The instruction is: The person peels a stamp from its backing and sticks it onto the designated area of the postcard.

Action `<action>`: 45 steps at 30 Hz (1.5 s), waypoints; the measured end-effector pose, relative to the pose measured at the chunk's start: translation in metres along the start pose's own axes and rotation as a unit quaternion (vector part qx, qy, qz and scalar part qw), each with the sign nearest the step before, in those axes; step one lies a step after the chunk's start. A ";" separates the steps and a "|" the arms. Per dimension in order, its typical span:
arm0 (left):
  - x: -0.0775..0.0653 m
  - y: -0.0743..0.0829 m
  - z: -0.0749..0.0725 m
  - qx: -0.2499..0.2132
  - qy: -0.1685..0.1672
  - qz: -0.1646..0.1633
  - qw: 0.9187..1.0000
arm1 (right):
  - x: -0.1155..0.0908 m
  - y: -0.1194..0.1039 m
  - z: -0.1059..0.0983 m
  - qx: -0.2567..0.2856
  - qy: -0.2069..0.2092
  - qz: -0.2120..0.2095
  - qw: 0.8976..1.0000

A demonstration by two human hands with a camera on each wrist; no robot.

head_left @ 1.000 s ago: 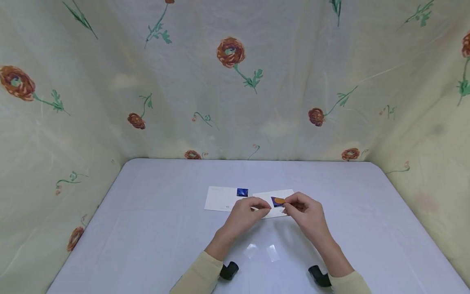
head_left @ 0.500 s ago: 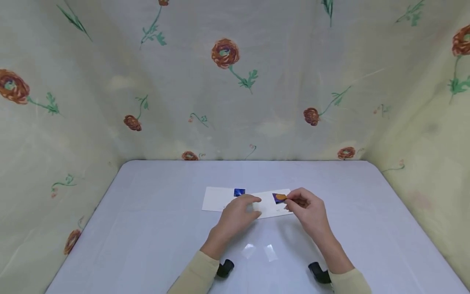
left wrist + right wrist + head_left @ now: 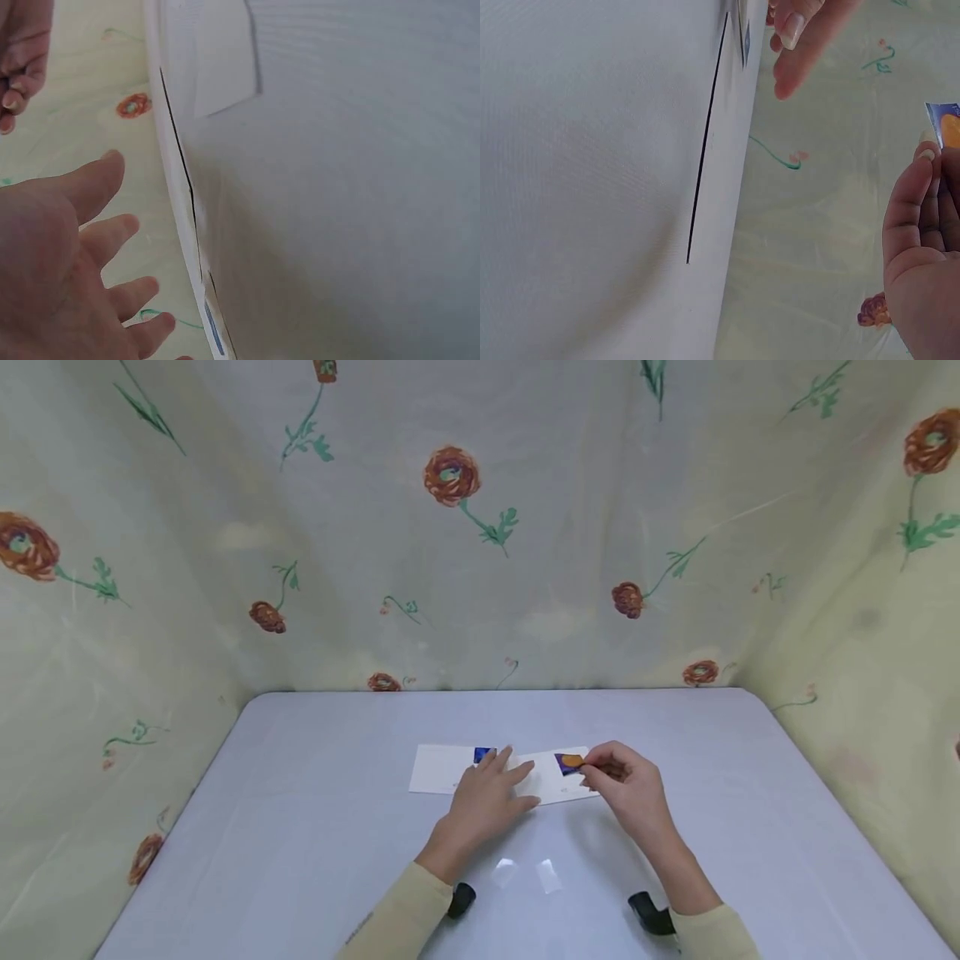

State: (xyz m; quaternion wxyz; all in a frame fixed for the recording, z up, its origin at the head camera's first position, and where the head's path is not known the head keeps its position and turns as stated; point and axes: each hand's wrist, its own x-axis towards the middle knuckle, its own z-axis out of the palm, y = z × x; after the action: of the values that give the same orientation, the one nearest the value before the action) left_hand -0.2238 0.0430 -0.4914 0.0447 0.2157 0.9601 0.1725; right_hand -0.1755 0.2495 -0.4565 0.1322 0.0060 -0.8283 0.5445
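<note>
Two white envelopes lie side by side on the table. The left envelope (image 3: 431, 768) bears a blue stamp (image 3: 482, 754) at its upper right, partly covered by fingers. Over its right end my left hand (image 3: 483, 797) is spread, its fingers apart; contact cannot be told. Between thumb and fingertips, my right hand (image 3: 630, 785) pinches a blue-and-orange stamp (image 3: 569, 763) over the right envelope (image 3: 553, 789). The left wrist view shows the left palm (image 3: 52, 270) with nothing in it. In the right wrist view the stamp (image 3: 946, 124) stands above the curled right fingers.
Two small clear pieces (image 3: 548, 876) lie on the white table (image 3: 322, 852) between the forearms. Black camera mounts (image 3: 651, 913) sit at both wrists. A flowered curtain (image 3: 360, 527) hangs behind and on both sides of the table.
My left hand has drawn back from beside the stamp, then spread its fingers over the left envelope. My right hand keeps its pinch on the stamp, nearly still.
</note>
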 end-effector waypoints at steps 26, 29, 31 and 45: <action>0.011 0.014 -0.004 0.061 -0.098 0.003 0.993 | 0.003 -0.005 -0.021 0.006 0.020 -0.018 1.000; 0.012 0.013 -0.001 0.072 -0.094 0.014 0.993 | 0.002 -0.005 -0.023 0.006 0.019 -0.014 1.000; 0.012 0.011 0.002 0.083 -0.089 0.023 0.992 | 0.002 -0.004 -0.024 0.002 0.021 -0.010 1.000; 0.015 0.008 0.004 0.111 -0.069 0.033 0.991 | 0.011 0.016 -0.026 -0.042 -0.003 0.052 0.998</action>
State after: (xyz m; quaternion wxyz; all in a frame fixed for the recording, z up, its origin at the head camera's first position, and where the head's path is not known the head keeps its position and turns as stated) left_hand -0.2329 0.0579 -0.4928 0.0810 0.2626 0.9602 0.0508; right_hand -0.1830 0.2813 -0.4589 0.1019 -0.0410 -0.8501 0.5150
